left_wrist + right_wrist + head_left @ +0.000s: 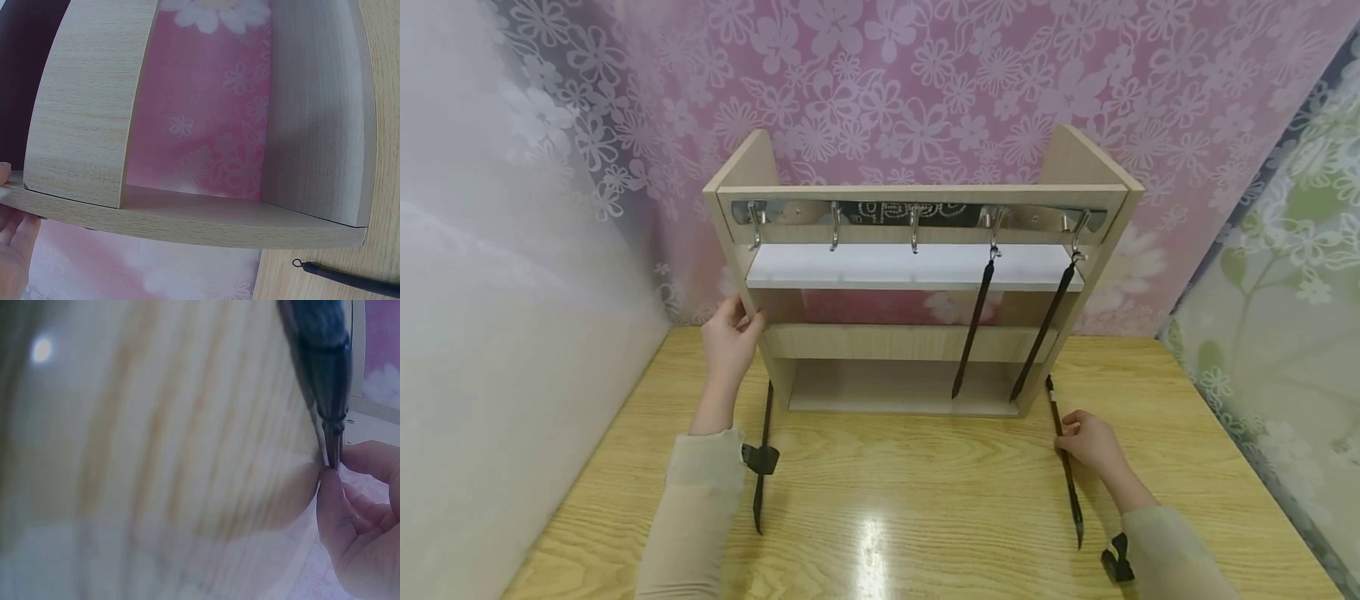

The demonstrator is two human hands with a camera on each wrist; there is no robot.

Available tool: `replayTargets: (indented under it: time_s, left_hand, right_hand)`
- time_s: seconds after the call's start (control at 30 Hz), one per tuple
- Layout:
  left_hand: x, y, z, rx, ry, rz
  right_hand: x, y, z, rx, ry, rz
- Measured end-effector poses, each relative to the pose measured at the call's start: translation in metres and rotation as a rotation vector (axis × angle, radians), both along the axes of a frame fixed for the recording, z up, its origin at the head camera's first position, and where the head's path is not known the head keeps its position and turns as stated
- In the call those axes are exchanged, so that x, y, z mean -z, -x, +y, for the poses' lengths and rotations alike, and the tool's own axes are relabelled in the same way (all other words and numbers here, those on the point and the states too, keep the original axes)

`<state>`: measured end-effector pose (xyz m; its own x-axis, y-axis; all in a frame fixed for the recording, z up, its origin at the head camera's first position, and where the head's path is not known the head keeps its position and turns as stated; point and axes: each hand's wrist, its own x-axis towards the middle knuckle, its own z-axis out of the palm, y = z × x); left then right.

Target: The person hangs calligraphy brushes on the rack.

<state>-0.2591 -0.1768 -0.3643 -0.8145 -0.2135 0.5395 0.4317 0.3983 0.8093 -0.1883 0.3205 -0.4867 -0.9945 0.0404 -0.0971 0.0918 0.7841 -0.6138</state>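
1. A dark writing brush (pixel 1067 471) slants along the tabletop (pixel 880 483) at about half past four from the centre of the wooden rack (pixel 913 342); its looped end is near the rack's foot and its bristles point towards 6 o'clock. Whether it touches the tabletop is hard to tell.
2. Of the person's hands, the right hand (pixel 1090 442), on the brush's 3 o'clock side, pinches the handle between thumb and finger.
3. The left hand (pixel 730 342), at about half past eight, grips the edge of the rack's side panel.
4. The rack stands upright, a metal strip of five hooks (pixel 913 229) across its top; a hanging brush (pixel 973 325) and its outer neighbour (pixel 1042 333) hang tips down from the two hooks nearest 3 o'clock.
5. Another brush (pixel 767 421) lies on the tabletop at half past seven, partly hidden by a black wrist camera (pixel 762 459).
6. Towards 12 o'clock rises a pink flowered backdrop (pixel 917 100).
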Motion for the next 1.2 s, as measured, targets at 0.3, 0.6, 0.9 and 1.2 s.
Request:
replayTargets:
  time_s: [0.3, 0.6, 0.9, 1.2]
  left_hand:
    - [-0.003, -0.002, 0.002, 0.015, -0.014, 0.02]
    - [-0.002, -0.005, 0.003, 0.015, -0.015, -0.023]
    - [0.002, -0.002, 0.0, 0.001, 0.01, -0.008]
    - [0.0, -0.001, 0.001, 0.005, 0.009, 0.003]
  right_hand:
    - [-0.001, -0.001, 0.001, 0.013, 0.004, -0.025]
    - [-0.003, -0.003, 0.006, -0.008, -0.027, -0.003]
    - [-0.008, -0.006, 0.013, 0.001, -0.056, 0.001]
    - [-0.014, -0.01, 0.019, 0.079, 0.099, 0.022]
